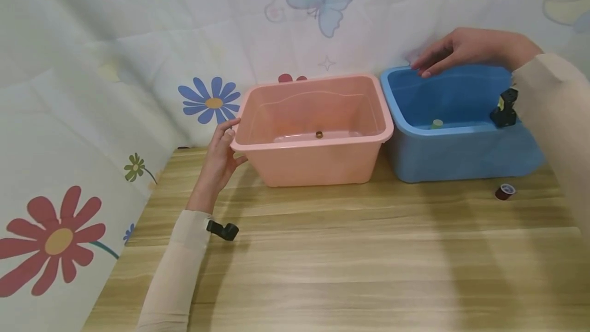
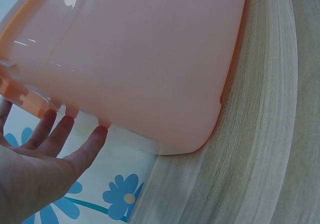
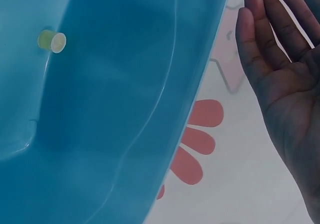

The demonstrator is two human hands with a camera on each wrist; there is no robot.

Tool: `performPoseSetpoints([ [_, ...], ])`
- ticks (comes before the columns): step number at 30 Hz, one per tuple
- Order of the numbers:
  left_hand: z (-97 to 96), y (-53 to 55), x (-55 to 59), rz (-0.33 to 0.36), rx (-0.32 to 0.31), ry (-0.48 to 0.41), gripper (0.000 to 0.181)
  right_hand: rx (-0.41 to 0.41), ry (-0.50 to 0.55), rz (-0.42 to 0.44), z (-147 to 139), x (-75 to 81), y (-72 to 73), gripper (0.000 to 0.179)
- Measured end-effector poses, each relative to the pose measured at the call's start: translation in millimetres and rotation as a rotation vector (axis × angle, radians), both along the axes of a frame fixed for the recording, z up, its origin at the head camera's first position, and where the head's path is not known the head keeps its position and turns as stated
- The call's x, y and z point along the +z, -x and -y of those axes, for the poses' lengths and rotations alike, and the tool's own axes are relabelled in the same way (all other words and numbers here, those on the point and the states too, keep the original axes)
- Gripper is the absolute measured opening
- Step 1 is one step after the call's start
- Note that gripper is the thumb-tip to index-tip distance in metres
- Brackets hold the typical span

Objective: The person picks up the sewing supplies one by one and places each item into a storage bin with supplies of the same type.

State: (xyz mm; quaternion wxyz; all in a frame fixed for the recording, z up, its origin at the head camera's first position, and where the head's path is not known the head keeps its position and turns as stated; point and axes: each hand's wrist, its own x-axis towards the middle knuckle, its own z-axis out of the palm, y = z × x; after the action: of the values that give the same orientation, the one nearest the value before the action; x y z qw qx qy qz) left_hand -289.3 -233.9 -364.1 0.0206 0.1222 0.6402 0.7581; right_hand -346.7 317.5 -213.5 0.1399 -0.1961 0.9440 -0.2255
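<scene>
My left hand [image 1: 220, 160] is at the left end of a pink plastic bin [image 1: 318, 163]. In the left wrist view, the fingertips of nearly straight fingers [image 2: 89, 146] touch the bin's outer wall below the rim. A small brown ring-shaped piece [image 1: 319, 135] lies on the bin's floor. Over the back left part of a blue bin [image 1: 461, 155] hovers my right hand [image 1: 475, 47], its fingers loosely extended and nothing held. Inside the blue bin lies a small yellow-green cup [image 3: 51, 41] with a pale top.
In front of the blue bin, a small dark red cup with a pale top [image 1: 505, 191] rests tilted on the wood-grain table [image 1: 332, 260]. The two bins stand side by side against a flower-printed cloth [image 1: 138, 40].
</scene>
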Motion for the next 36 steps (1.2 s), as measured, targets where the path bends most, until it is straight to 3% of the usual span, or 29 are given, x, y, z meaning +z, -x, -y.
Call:
performPoseSetpoints([
  [8, -2.0, 1.4, 0.2, 0.000, -0.001, -0.007, 0.036, 0.070, -0.050, -0.023, 0.8, 9.0, -19.7, 0.054],
  [12, -2.2, 2.6, 0.9, -0.002, -0.003, -0.012, 0.036, 0.103, -0.103, -0.126, 3.5, 12.0, -35.5, 0.051],
  [18, -1.2, 2.0, 1.9, 0.002, 0.006, -0.011, 0.035, 0.119, -0.098, -0.275, 2.3, 5.5, -60.7, 0.051],
  [25, -2.1, 2.1, 1.9, 0.005, 0.012, 0.005, 0.036, 0.058, -0.055, -0.406, -4.4, -11.4, -92.4, 0.051],
  [29, -1.8, 3.0, 1.2, 0.010, 0.014, -0.002, 0.036, 0.009, -0.084, -0.480, -8.9, -19.6, -105.9, 0.048],
  [36, -2.8, 3.2, 2.0, 0.004, -0.002, -0.010, 0.036, -0.038, -0.043, -0.539, -8.6, -38.1, -125.2, 0.045],
])
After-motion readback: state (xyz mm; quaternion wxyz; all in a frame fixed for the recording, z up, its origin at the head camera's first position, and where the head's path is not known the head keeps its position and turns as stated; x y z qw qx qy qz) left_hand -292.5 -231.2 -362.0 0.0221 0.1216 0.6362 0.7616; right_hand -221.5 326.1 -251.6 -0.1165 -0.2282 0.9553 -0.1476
